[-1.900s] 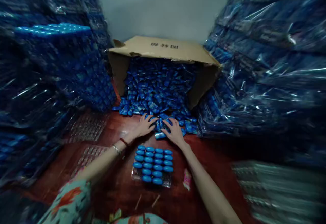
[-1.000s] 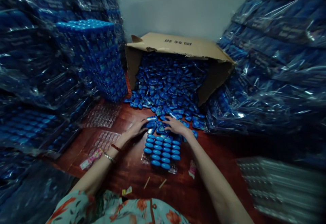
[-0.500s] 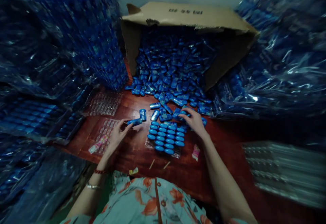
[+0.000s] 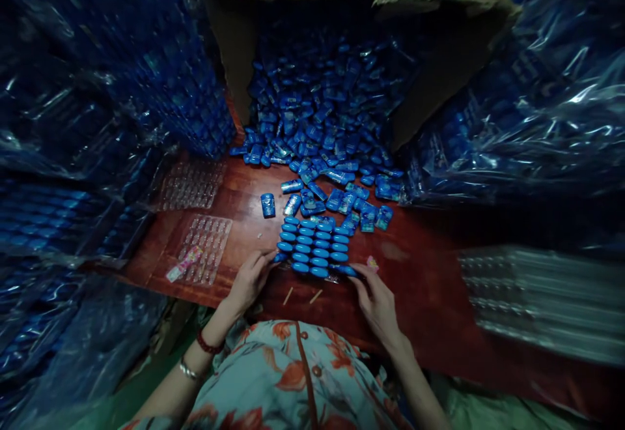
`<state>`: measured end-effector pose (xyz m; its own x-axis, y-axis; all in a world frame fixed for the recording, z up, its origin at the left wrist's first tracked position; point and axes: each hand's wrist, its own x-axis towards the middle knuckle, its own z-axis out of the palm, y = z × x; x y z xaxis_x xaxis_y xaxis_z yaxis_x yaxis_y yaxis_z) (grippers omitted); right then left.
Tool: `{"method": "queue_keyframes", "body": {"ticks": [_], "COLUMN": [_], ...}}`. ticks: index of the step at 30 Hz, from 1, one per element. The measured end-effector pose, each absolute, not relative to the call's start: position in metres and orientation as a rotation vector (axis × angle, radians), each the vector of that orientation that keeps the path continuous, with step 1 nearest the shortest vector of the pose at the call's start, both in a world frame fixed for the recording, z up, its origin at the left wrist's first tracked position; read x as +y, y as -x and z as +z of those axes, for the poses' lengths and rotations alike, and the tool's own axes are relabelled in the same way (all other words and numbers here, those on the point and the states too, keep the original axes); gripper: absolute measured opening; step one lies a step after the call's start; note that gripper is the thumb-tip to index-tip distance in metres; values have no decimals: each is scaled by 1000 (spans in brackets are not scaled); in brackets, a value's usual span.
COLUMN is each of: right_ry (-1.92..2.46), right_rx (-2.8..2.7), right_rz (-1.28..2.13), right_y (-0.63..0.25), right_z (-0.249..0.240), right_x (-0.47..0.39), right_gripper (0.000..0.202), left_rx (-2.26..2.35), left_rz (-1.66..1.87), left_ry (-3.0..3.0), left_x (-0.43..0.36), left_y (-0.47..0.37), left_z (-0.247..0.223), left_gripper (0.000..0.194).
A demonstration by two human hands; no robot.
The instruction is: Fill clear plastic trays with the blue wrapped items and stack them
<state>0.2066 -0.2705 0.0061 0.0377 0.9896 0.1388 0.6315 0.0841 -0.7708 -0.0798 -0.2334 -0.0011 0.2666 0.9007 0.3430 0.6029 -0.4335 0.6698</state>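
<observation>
Rows of small blue containers [image 4: 319,253] stand upright in a clear plastic tray [image 4: 333,279] on the table in front of me, their rounded blue ends upward. At the tray's left front, my left hand [image 4: 252,279] pinches a blue container [image 4: 280,257], mostly hidden by the fingers. On the right front side, my right hand [image 4: 378,300] grips another blue container [image 4: 346,270] by its end, against the outer row. Loose blue containers [image 4: 334,199] lie just behind the tray, and a single one [image 4: 268,205] rests apart to the left.
A cardboard box [image 4: 234,58] on its side spills a heap of blue containers [image 4: 312,117]. Clear trays [image 4: 208,247] lie at left under a pink wrapper [image 4: 184,264]. Stacked clear trays [image 4: 541,306] are at right. Two thin sticks [image 4: 288,296] lie near the front edge. Plastic-wrapped stacks [image 4: 527,117] flank the table.
Both hands have come back toward the tray's front sides, each bringing a blue container. My right hand has left the loose pile. The view has tilted downward.
</observation>
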Motion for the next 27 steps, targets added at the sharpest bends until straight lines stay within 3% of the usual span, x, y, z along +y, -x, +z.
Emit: {"method": "queue_keyframes", "body": {"ticks": [6, 12, 20, 27], "right_ry": [1422, 1369, 1636, 1521], "right_rx": [-2381, -2855, -2908, -2561], "right_rz": [310, 277, 465, 330], "right_y": [-217, -196, -178, -218], "right_z": [18, 63, 72, 44], "right_x": [-260, -235, -227, -222], "right_gripper": [45, 44, 50, 42], "left_rx": [1168, 1029, 1229, 1393], "left_rz": [685, 418, 704, 1055], "left_ry": [-2415, -2419, -2538, -2125], "left_x": [-224, -204, -219, -198], "left_y": [91, 83, 79, 87], "left_z": [10, 36, 7, 3], "left_gripper": [31, 27, 34, 30]}}
